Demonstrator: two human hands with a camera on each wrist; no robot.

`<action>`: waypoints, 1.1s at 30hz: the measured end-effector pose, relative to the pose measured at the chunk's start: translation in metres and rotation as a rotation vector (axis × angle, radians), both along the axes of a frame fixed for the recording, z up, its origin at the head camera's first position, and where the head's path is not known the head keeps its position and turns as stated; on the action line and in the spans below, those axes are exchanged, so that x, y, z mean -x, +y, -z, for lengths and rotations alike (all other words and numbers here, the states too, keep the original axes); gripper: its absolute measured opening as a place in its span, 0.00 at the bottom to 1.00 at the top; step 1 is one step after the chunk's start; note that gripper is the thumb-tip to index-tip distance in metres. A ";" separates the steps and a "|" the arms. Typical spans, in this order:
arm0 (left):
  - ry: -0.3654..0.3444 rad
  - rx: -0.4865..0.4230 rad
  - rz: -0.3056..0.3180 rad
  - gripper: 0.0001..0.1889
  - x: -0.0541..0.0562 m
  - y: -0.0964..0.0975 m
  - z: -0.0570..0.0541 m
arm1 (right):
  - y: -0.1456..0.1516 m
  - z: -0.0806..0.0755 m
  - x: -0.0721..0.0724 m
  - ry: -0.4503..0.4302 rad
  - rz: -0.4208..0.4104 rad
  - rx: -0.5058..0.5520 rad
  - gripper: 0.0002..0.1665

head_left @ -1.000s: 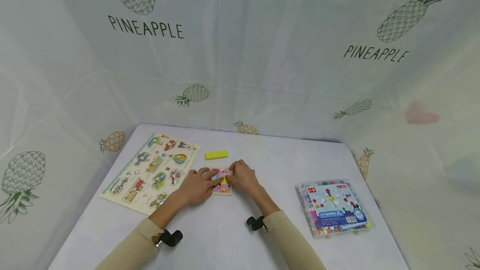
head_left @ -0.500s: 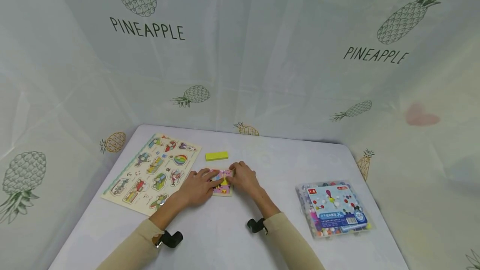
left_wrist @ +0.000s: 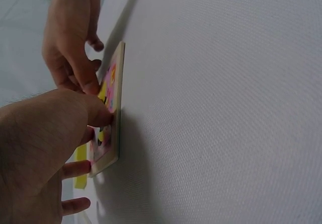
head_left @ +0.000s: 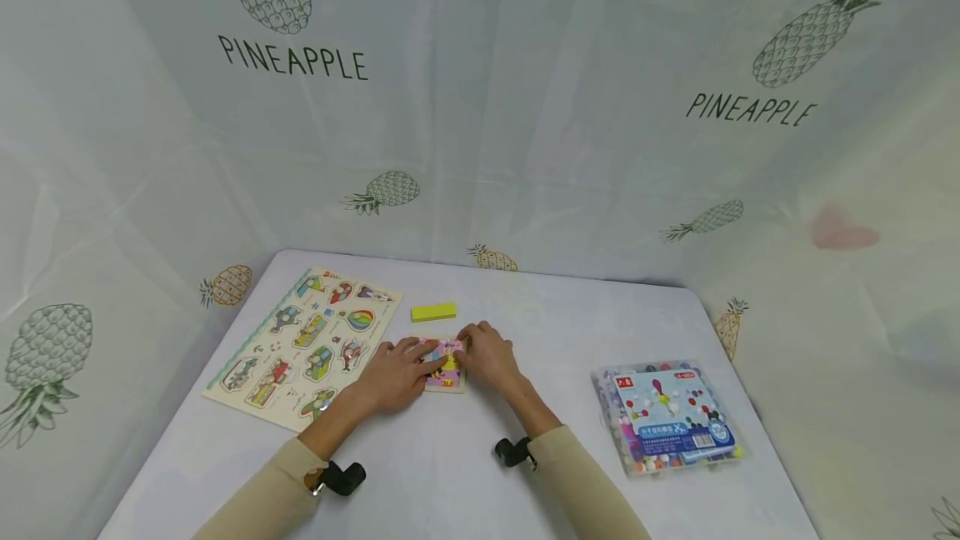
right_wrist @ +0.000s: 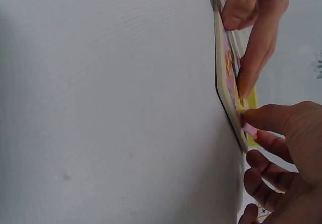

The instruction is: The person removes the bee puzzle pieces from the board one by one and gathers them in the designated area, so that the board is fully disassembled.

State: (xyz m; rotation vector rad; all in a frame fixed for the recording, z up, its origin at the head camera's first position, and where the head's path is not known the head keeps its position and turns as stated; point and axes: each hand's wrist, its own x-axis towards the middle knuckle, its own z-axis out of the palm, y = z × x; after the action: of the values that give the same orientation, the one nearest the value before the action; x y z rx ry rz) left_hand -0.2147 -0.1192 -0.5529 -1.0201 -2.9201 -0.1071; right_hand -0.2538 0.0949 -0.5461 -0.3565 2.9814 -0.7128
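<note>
A small square puzzle board (head_left: 442, 386) with a pink and yellow picture lies at the middle of the table. My left hand (head_left: 393, 375) rests on its left part, fingers spread and touching the picture. From the right, my right hand (head_left: 489, 355) reaches the board's far right corner. In the right wrist view its thumb and forefinger pinch a small pink puzzle piece (right_wrist: 250, 130) at the board's surface. That hand's other fingers are loosely bent beside the board. Part of the picture is hidden under both hands.
Behind the small board lies a yellow bar-shaped block (head_left: 432, 312). A large picture puzzle board (head_left: 296, 352) with vehicles lies on the left, partly under the left forearm. On the right sits a clear plastic box (head_left: 667, 415) of colourful parts. A pineapple-print curtain surrounds the table.
</note>
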 end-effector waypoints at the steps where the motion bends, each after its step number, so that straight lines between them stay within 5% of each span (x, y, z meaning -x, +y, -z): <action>1: 0.002 -0.001 0.002 0.25 0.000 0.000 0.000 | 0.001 0.000 0.000 -0.008 0.007 0.037 0.15; 9: 0.006 -0.001 -0.004 0.24 0.000 0.001 -0.002 | 0.011 0.004 0.007 -0.081 0.005 0.419 0.06; 14: -0.007 -0.004 -0.004 0.24 0.000 0.002 -0.003 | 0.028 -0.003 0.009 -0.131 0.059 0.541 0.08; 25: 0.007 -0.037 0.017 0.24 -0.001 -0.001 0.001 | 0.091 -0.003 0.005 -0.101 0.293 0.524 0.10; 33: 0.027 -0.042 0.026 0.24 -0.001 0.000 0.001 | 0.112 0.002 0.002 -0.055 0.380 0.437 0.10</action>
State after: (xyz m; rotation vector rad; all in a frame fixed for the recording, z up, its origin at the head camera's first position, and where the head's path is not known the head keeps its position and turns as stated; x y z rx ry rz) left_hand -0.2134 -0.1192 -0.5535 -1.0443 -2.8681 -0.1534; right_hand -0.2553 0.2067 -0.5479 0.2241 2.8440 -1.3886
